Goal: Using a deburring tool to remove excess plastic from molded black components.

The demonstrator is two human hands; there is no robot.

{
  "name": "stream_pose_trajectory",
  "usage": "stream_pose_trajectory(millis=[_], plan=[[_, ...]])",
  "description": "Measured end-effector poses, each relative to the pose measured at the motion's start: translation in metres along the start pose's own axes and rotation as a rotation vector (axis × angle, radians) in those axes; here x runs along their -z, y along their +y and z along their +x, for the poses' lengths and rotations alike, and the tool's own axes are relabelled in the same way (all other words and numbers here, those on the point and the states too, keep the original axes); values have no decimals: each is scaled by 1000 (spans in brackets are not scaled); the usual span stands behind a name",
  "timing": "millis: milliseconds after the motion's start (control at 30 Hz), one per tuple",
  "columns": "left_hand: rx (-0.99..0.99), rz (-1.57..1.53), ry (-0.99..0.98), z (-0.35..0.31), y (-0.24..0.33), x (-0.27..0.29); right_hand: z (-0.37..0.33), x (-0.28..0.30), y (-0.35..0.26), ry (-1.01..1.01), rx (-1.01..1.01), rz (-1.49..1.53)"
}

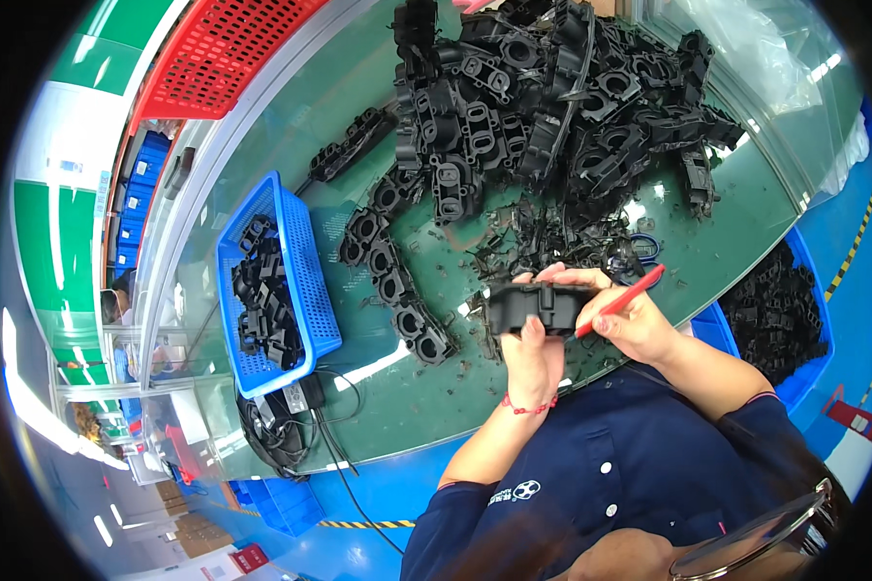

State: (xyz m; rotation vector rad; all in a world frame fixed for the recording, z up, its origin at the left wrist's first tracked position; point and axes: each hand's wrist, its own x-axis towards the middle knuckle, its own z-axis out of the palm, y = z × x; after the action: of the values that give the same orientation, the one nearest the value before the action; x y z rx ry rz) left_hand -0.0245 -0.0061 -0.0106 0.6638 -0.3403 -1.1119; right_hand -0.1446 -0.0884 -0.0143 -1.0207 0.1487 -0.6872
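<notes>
The black moulded plastic part (pixel 536 308) is held above the near edge of the green worktable (pixel 717 242), just in front of the person's chest. It appears light and rigid, a hard injection-moulded piece with a matt, non-slippery surface; it is judged unlikely to deform under finger pressure, though thin ribs or leftover flash could snap. The best hold is across its outer walls, leaving the open recesses free. The left hand (pixel 533 353) is closed on it in this way, gripping the part from below with the thumb up the near face. The right hand (pixel 630 324) steadies the part's right end and pinches a red-handled trimming tool (pixel 622 301) between its fingers. The part is blocky, with round sockets like those in the heap of black parts (pixel 552 97) toward the far edge.
</notes>
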Motion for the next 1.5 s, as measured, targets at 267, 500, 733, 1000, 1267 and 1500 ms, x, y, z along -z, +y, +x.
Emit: stream_pose_trajectory(millis=[267,500,733,1000,1267,1500], plan=[[114,102,150,-6,2,0,9,4,-22,34,206,-576],[123,150,199,-9,2,-4,9,7,-16,-15,150,-680],[160,197,163,-14,-4,3,10,4,-17,-134,664,-1336],[163,101,96,-7,1,-1,18,24,-23,112,807,-1032],[215,-52,-47,-2,4,2,25,58,-60,603,753,-682],[257,-349,-219,-7,12,17,18,85,-91,842,888,-483]])
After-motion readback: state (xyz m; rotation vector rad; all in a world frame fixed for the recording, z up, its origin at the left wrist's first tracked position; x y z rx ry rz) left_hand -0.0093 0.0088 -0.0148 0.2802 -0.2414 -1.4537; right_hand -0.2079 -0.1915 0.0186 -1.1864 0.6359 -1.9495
